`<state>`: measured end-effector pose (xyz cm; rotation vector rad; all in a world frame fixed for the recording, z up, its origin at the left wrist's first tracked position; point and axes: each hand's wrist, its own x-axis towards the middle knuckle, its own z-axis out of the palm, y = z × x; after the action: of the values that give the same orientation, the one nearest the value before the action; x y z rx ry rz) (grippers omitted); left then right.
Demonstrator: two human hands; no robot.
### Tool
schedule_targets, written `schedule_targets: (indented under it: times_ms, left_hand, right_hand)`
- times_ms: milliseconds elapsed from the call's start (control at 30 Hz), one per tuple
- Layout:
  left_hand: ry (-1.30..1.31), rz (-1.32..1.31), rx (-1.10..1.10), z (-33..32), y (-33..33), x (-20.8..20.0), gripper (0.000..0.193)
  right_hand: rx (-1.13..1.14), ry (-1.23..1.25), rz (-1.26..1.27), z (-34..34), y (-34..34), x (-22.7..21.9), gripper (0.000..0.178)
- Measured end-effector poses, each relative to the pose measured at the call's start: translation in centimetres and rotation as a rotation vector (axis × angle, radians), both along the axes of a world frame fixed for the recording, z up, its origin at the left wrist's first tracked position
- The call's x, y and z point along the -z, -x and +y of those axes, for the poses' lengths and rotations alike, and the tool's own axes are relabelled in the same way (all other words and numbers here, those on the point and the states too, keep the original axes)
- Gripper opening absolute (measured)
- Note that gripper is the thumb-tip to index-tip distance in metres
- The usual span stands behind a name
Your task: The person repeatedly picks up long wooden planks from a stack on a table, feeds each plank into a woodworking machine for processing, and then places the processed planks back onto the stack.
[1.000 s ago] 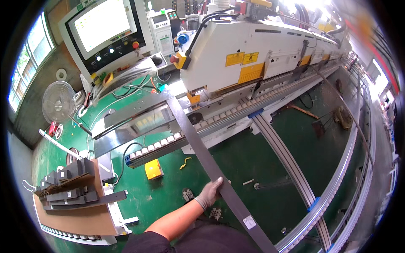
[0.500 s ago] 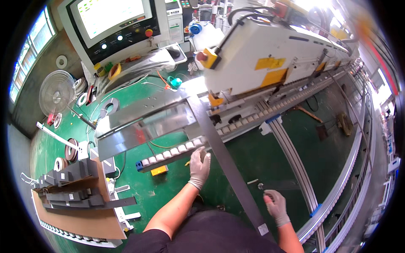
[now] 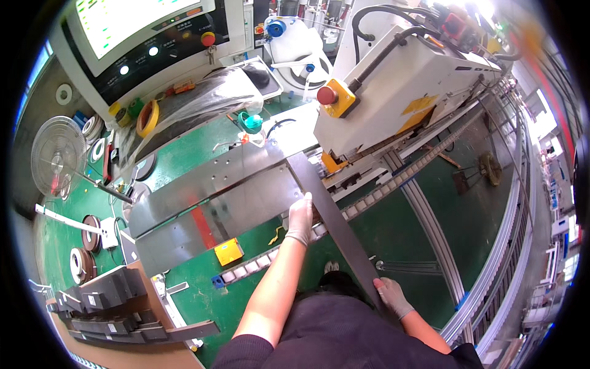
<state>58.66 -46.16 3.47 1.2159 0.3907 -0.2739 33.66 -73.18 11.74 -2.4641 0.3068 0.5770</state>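
Observation:
A long, narrow dark grey board [image 3: 342, 232] slants from the steel work table [image 3: 246, 195] down toward my body. My left hand [image 3: 300, 220], in a pale thin glove, is closed at the board's left edge near its far end, thumb on top. Farther down, my right hand [image 3: 394, 297], gloved alike with a bare fingertip showing, grips the opposite edge close to my body. The fingers under the board are hidden on both sides. Below it runs a row of white conveyor rollers [image 3: 257, 264], partly covered by the board and my left hand.
A white machine [image 3: 384, 92] with a red stop button [image 3: 327, 95] stands beyond the board. Metal rails [image 3: 433, 230] extend at right. Grey strips [image 3: 117, 289] lie stacked on a brown board at lower left, a fan [image 3: 58, 157] behind them. A yellow box [image 3: 228, 251] sits by the rollers.
My left hand has moved forward onto the board's left edge. My right hand, apart from the board before, now grips its right edge. The whole view has shifted, bringing the steel table nearer.

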Motion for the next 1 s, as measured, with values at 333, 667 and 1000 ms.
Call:
schedule_targets:
  times_ms: [333, 667, 1000]
  left_hand:
    - [0.180, 0.112, 0.017, -2.0, 0.4, -3.0, 0.042]
    - [-0.076, 0.023, -0.007, -8.1, -1.7, -0.2, 0.052]
    - [0.319, 0.249, -0.063, -16.8, -7.3, -4.4, 0.049]
  right_hand:
    - [-0.020, -0.015, -0.030, -2.4, -0.2, 0.8, 0.048]
    - [0.002, -0.086, 0.028, -8.1, -4.3, -0.4, 0.054]
    - [0.150, -0.170, 0.114, -15.2, -9.6, -2.5, 0.049]
